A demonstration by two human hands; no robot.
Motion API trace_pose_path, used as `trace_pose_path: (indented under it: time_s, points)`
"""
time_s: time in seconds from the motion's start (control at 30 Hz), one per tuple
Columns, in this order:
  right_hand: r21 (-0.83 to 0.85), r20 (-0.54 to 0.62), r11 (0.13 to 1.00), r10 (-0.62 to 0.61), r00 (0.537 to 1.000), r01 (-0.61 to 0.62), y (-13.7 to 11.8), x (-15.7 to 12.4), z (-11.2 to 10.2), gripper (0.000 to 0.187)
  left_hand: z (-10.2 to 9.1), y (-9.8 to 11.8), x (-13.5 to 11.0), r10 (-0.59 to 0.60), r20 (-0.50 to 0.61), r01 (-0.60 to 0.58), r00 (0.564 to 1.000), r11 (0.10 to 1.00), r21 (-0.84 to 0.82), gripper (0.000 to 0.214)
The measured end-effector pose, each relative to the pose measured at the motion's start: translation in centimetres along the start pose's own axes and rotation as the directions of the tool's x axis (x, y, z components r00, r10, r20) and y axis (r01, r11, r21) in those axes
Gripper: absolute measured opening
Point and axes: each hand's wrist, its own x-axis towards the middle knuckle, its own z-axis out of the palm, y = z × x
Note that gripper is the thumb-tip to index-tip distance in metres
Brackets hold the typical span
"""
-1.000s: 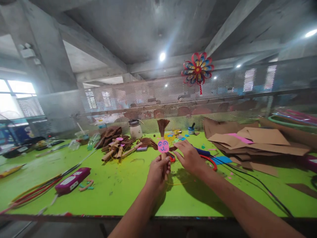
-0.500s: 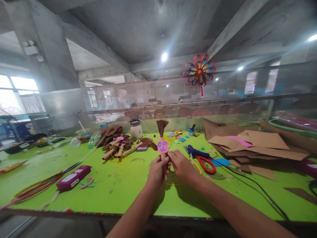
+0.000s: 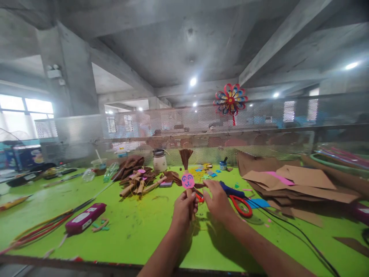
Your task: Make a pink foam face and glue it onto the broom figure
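Observation:
My left hand (image 3: 185,207) is closed around the lower stem of a paper figure (image 3: 188,181), held upright above the green table. The figure has a pink face piece with blue drawn eyes and mouth, and a fan of pleated brown paper on top. Just to the right, my right hand (image 3: 218,200) is apart from the figure, its fingers spread and nothing visible in them. Between the hands shows a small red loop (image 3: 200,197), partly hidden. Beyond my right hand lie red-handled scissors (image 3: 242,206) and a dark blue tool (image 3: 232,189) with a black cord.
Rolled brown paper tubes (image 3: 140,187) lie left of centre, near a lidded jar (image 3: 159,160). Brown paper sheets (image 3: 300,181) are stacked at right. A purple power strip (image 3: 85,218) sits front left. Behind stands a perforated metal screen (image 3: 173,125) with a paper flower (image 3: 230,99).
My right hand has come away from the figure's stem and its fingers have spread. A red loop now shows between the hands. My left hand still grips the figure; the camera view has tilted upward.

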Motion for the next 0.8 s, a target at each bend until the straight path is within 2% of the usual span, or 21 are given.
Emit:
trace_pose_path:
  time_s: [0.07, 0.1, 0.17, 0.2, 0.27, 0.33, 0.4, 0.5, 0.67, 0.73, 0.8]
  points:
    - [0.082, -0.09, 0.986, 0.151, 0.984, -0.144, 0.9, 0.5, -0.3, 0.029, -0.3, 0.2, 0.2, 0.019, -0.032, -0.019, 0.999, 1.0, -0.019, 0.033]
    - [0.145, -0.081, 0.963, 0.241, 0.967, -0.228, 1.3, 0.6, -0.4, 0.029, -0.4, 0.4, 0.2, 0.028, -0.047, -0.029, 0.998, 0.999, -0.028, 0.034]
    - [0.249, 0.025, 0.895, 0.376, 0.926, -0.37, 1.4, 0.7, -0.4, 0.028, -0.6, 0.6, 0.4, 0.036, -0.07, -0.039, 0.997, 0.998, -0.043, 0.035]
    - [0.275, 0.098, 0.867, 0.404, 0.91, -0.415, 1.2, 0.6, -0.4, 0.028, -0.6, 0.7, 0.4, 0.038, -0.078, -0.042, 0.996, 0.998, -0.049, 0.035]
    - [0.308, 0.252, 0.847, 0.367, 0.895, -0.434, 0.3, 0.1, -0.1, 0.029, -0.5, 0.8, 0.4, 0.045, -0.092, -0.051, 0.995, 0.997, -0.061, 0.036]
    - [0.375, 0.396, 0.835, 0.248, 0.884, -0.403, -0.9, -0.4, 0.2, 0.024, -0.3, 0.8, 0.3, 0.049, -0.08, -0.055, 0.996, 0.996, -0.073, 0.037]
    - [0.46, 0.486, 0.8, 0.137, 0.863, -0.386, -2.0, -0.8, 0.6, 0.026, 0.0, 0.7, 0.1, 0.042, -0.04, -0.045, 0.998, 0.996, -0.079, 0.037]
    - [0.529, 0.481, 0.752, 0.117, 0.869, -0.394, -2.6, -1.1, 1.1, 0.032, 0.6, 0.5, -0.3, 0.02, 0.014, -0.019, 1.0, 0.997, -0.069, 0.037]
    - [0.576, 0.49, 0.656, 0.2, 0.849, -0.487, -1.5, -1.0, 1.5, 0.015, 1.1, 0.0, -0.8, -0.015, 0.057, 0.016, 0.998, 1.0, -0.025, 0.04]
    - [0.568, 0.501, 0.65, 0.214, 0.839, -0.505, -1.0, -1.0, 1.5, 0.012, 0.8, 0.6, -0.8, -0.034, 0.074, 0.034, 0.997, 0.999, -0.005, 0.04]
    - [0.556, 0.515, 0.647, 0.225, 0.827, -0.522, -0.7, -0.9, 1.5, 0.018, 0.4, 1.8, -0.4, -0.036, 0.069, 0.034, 0.997, 0.999, 0.019, 0.038]
